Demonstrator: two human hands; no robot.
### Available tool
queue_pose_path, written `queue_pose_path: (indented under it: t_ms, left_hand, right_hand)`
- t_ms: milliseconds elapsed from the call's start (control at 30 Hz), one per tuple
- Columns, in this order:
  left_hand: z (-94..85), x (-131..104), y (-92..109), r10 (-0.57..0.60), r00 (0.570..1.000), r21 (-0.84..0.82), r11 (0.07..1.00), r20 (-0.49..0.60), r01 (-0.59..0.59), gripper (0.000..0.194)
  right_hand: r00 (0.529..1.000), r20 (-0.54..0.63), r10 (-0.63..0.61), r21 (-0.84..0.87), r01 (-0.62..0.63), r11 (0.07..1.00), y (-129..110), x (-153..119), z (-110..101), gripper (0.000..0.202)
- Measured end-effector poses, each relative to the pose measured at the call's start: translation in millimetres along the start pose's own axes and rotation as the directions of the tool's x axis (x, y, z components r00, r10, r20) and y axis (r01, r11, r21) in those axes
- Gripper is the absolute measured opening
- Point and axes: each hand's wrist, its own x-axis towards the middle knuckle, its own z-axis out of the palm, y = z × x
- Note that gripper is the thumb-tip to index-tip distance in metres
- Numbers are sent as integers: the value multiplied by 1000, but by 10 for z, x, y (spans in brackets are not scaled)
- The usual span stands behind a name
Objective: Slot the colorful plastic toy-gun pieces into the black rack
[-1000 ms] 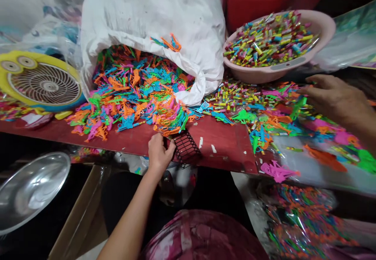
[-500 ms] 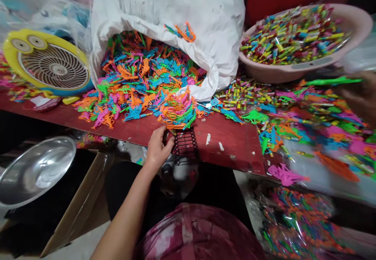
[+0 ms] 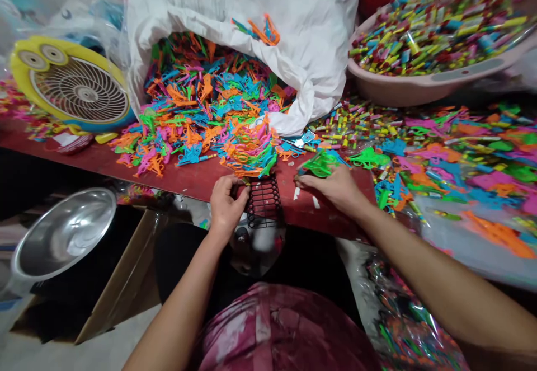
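My left hand (image 3: pixel 227 203) is closed at the red table's front edge, thumb and fingers pinched near a small yellowish tip that is too small to name. Just right of it, a black wire rack (image 3: pixel 264 203) hangs over the edge. A stack of colourful plastic pieces (image 3: pixel 249 150) stands right behind the rack. My right hand (image 3: pixel 331 186) is closed by a green plastic piece (image 3: pixel 321 164), which lies at its fingertips, right of the rack. Behind the stack, a white sack (image 3: pixel 247 1) lies open with many orange, blue, green and pink pieces (image 3: pixel 210 97) spilling out.
A yellow fan (image 3: pixel 84 88) stands at the left on the red table (image 3: pixel 188 183). At the back right is a pink basin (image 3: pixel 419 85) full of small coloured tubes. More plastic pieces spread over the right side. A steel bowl (image 3: pixel 62 236) sits low left, beside a cardboard box (image 3: pixel 121 270).
My right hand has come in from the far right to beside the rack, bringing the green piece. My left hand has stayed by the rack. The view has shifted slightly.
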Motion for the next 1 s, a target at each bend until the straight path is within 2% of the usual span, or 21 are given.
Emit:
queue_pose_path:
  t_ms: [133, 400, 533, 700, 767, 833, 867, 900, 967, 1000]
  left_hand:
    - [27, 0, 33, 12, 1000, 59, 998, -25, -10, 13]
    - [73, 28, 96, -10, 998, 152, 988, -67, 21, 20]
    - [81, 24, 92, 3, 996, 148, 989, -93, 11, 19]
    - [64, 28, 67, 8, 999, 172, 985, -48, 0, 18]
    - [59, 29, 62, 18, 999, 171, 985, -35, -11, 18]
    - [58, 27, 59, 21, 999, 162, 987, -45, -14, 17]
    - [58, 25, 58, 20, 998, 157, 988, -51, -12, 16]
    - [58, 24, 56, 19, 998, 153, 988, -52, -10, 16]
    - [53, 21, 51, 18, 999, 142, 990, -46, -11, 15]
    - [49, 19, 49, 20, 999, 134, 991, -41, -15, 15]
  right_hand:
    - [999, 36, 15, -32, -14, 999, 18, 92, 73, 15]
    - [987, 145, -76, 2, 76, 997, 73, 207, 203, 15]
    - [988, 129, -86, 10, 86, 996, 97, 219, 264, 14]
    - [995, 99, -18, -49, 23, 999, 82, 201, 275, 7]
    - [993, 86, -81, -97, 90, 991, 84, 189, 268, 4]
    - [954, 166, -250, -141, 274, 951, 84, 174, 240, 9]
    - [904, 248, -348, -170, 395, 903, 79, 165, 213, 12]
    - [835, 346, -428, -210, 513, 832, 70, 157, 176, 14]
    - [702, 521, -485, -318, 687, 654, 41, 149, 74, 18]
    - [668, 570, -478, -379, 730, 569, 27, 153, 10, 21]
